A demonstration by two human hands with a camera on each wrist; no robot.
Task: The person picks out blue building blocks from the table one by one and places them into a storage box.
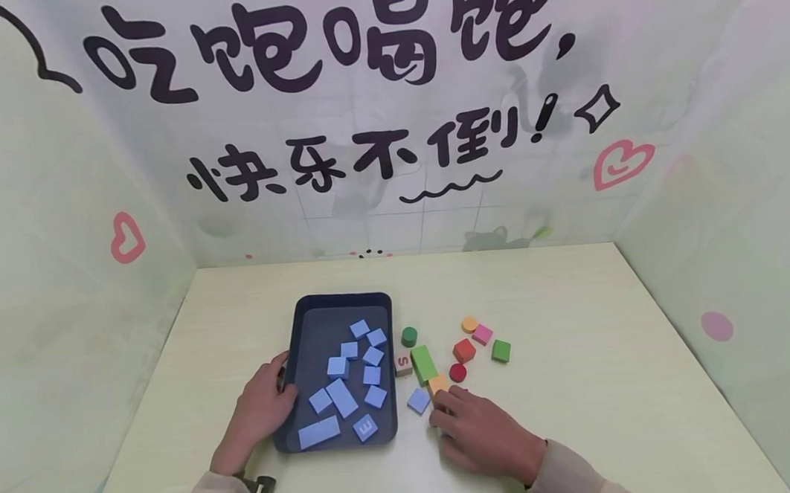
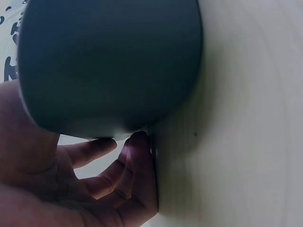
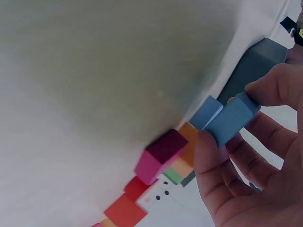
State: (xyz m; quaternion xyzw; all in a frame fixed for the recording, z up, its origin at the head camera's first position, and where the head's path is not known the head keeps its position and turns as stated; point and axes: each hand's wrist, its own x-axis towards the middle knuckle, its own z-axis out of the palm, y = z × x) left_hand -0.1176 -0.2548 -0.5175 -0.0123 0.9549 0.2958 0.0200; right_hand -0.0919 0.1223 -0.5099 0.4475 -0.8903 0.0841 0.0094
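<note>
My left hand grips the left side of a dark blue tray, its thumb at the rim. In the left wrist view, its curled fingers meet the tray's lower edge near the tabletop. Several blue blocks lie in the tray, one marked with a letter. Right of the tray, my right hand pinches a blue block between thumb and fingers; from the head this block is mostly hidden. Just beyond the fingertips sit an orange block and another blue block.
Beside the tray stand a green cylinder, a letter block and a long light green block. Farther right are a red block, a red round piece, a pink block, an orange round piece and a green block.
</note>
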